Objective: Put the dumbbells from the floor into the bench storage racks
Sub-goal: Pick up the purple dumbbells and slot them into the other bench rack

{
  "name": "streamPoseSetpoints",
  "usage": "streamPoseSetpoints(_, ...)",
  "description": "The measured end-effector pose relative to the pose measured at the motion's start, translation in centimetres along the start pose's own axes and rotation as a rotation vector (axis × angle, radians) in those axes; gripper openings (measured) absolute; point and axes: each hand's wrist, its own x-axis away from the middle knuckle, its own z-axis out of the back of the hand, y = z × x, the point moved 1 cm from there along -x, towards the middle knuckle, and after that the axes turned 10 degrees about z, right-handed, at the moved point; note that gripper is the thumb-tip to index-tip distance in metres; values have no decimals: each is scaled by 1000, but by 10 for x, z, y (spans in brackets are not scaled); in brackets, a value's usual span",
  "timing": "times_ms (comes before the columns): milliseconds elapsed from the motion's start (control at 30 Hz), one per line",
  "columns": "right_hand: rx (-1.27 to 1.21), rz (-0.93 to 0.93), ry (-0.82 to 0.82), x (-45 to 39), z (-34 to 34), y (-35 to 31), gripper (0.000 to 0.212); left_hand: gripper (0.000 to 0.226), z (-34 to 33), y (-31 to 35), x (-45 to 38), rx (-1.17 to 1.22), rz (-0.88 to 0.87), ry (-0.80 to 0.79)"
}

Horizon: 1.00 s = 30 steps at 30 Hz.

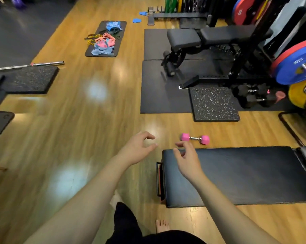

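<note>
A small pink dumbbell with a chrome handle lies on the wooden floor just beyond the far edge of a flat black bench. My right hand hovers above the bench's left end, fingers curled and apart, fingertips just short of the dumbbell's left head, holding nothing. My left hand floats over the floor to the left of the bench, open and empty. Black hex dumbbells rest on a mat at the right, near the weight plates. No storage rack of the near bench shows clearly.
Another bench stands on black mats at the back right, beside blue, red and yellow plates. A speckled pad lies ahead. A barbell and mats sit left; resistance bands lie on a far mat. My bare foot is below.
</note>
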Motion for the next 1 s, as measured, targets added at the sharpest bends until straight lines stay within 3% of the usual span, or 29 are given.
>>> streamPoseSetpoints(267, -24, -96, 179, -115, -71, -22, 16, 30, 84, -21, -133, -43, -109, -80)
streamPoseSetpoints(433, -36, -149, 318, -172, -94, -42, 16, 34, 127, -15, -206, -162, -268, -189)
streamPoseSetpoints(833, -9, -378, 639, -266, -66, -15, 9, 30, 110, 83, -361, -233, -503, -411)
streamPoseSetpoints(1000, -39, -447, 658, -348, -38, 12, 18, 30, 107, 136, -442, -302, -568, -457)
